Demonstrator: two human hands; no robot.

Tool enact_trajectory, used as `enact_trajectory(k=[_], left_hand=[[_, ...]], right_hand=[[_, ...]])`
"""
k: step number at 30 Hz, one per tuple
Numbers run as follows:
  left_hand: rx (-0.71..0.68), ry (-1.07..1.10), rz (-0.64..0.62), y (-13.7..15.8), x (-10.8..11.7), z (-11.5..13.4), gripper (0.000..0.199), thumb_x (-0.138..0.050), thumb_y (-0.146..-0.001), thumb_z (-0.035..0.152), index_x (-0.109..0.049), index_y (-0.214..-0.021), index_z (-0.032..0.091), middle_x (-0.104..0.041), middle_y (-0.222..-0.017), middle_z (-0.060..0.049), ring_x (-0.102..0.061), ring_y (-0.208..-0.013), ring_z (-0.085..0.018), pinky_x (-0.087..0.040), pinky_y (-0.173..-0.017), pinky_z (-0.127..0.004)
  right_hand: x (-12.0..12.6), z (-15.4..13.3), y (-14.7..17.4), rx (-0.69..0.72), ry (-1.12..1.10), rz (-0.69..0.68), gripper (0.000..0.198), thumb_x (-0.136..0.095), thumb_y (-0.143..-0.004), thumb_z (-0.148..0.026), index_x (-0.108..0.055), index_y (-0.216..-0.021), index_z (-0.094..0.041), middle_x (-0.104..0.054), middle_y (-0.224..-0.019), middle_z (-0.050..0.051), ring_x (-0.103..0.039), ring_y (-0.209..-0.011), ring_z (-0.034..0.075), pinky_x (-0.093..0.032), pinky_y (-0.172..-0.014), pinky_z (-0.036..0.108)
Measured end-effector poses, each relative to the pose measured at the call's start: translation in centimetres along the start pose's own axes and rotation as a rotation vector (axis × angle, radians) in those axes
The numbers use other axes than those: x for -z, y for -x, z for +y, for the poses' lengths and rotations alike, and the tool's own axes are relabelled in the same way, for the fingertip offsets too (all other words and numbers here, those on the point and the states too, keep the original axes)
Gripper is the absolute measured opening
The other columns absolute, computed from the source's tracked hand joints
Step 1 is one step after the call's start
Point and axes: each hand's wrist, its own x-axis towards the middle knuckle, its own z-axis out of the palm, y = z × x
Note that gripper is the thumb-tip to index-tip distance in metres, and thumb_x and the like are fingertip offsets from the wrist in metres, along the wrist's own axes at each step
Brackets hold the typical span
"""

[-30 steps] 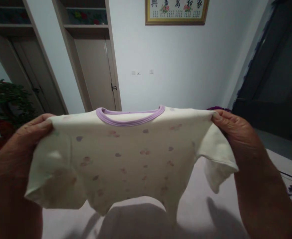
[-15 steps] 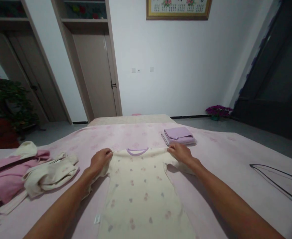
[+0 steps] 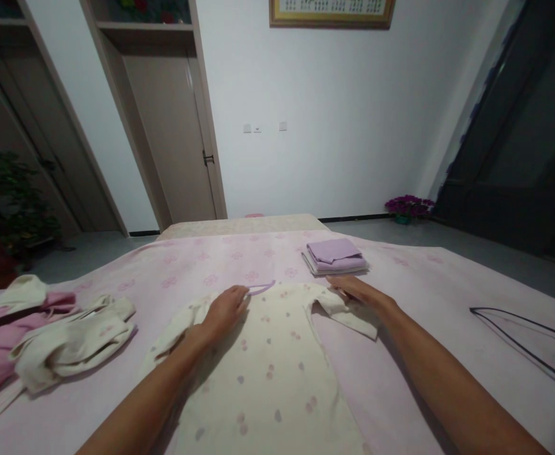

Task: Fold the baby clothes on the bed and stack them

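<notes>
A cream long-sleeved child's top (image 3: 268, 354) with small grey and pinkish prints and a lilac neckline lies spread out on the pink cloth. My left hand (image 3: 230, 308) rests flat over its left shoulder beside the collar, fingers stretched out and covering part of the neckline. Over the right shoulder and upper sleeve is my right hand (image 3: 355, 291), its fingers extended and slightly bent; whether they press on the fabric is hard to make out. The right sleeve (image 3: 348, 316) angles out beneath that hand, while the left sleeve is partly hidden behind my left forearm.
Just beyond my right hand sits a folded lilac stack (image 3: 334, 258) of cloth. Rumpled pink and cream clothes (image 3: 69, 344) lie at the left. A black hanger (image 3: 518, 338) is at the right on the pink flowered cover (image 3: 419, 297).
My left hand has let go of the left shoulder edge and moved right, flat onto the top near the collar. My right hand has released its pinch and shifted slightly right over the sleeve.
</notes>
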Motion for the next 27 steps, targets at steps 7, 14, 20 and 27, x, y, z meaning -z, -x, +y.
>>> enact_trajectory(k=[7,14,20,27], left_hand=[[-0.189,-0.114,-0.123,-0.5,-3.7,3.2,0.056,-0.042,-0.1,0.047,-0.048,-0.146,0.015,-0.041,-0.155,-0.018,-0.037,-0.144,-0.033,-0.031,-0.117,-0.052],[-0.156,-0.226,-0.148,-0.2,-3.8,3.4,0.058,-0.036,-0.101,0.051,-0.04,-0.152,0.024,-0.033,-0.16,-0.015,-0.029,-0.148,-0.033,-0.023,-0.117,-0.06],[-0.151,-0.252,-0.141,-0.3,-4.3,3.3,0.058,-0.036,-0.101,0.051,-0.04,-0.152,0.024,-0.033,-0.16,-0.015,-0.029,-0.148,-0.034,-0.023,-0.117,-0.06],[-0.148,-0.26,-0.143,-0.1,-4.2,3.3,0.059,-0.034,-0.101,0.052,-0.038,-0.153,0.024,-0.032,-0.161,-0.014,-0.028,-0.148,-0.034,-0.023,-0.117,-0.061]], right_hand=[[4.2,1.6,2.7,-0.05,0.039,-0.27,0.04,-0.079,-0.059,-0.048,-0.063,-0.074,-0.015,-0.058,-0.064,-0.001,-0.045,-0.055,0.01,-0.029,-0.048,0.022],[6.3,1.6,3.6,-0.126,0.011,-0.248,0.042,-0.075,-0.066,-0.049,-0.064,-0.092,-0.018,-0.066,-0.075,0.002,-0.053,-0.058,0.012,-0.036,-0.049,0.021],[8.7,4.0,3.9,-0.338,0.095,-0.339,0.02,-0.076,-0.056,-0.027,-0.069,-0.072,-0.017,-0.066,-0.065,0.006,-0.059,-0.058,0.017,-0.041,-0.049,0.024],[7.4,5.9,3.0,-0.301,-0.053,0.131,0.024,-0.062,-0.068,-0.022,-0.065,-0.09,-0.013,-0.067,-0.073,0.007,-0.059,-0.059,0.016,-0.044,-0.049,0.024]])
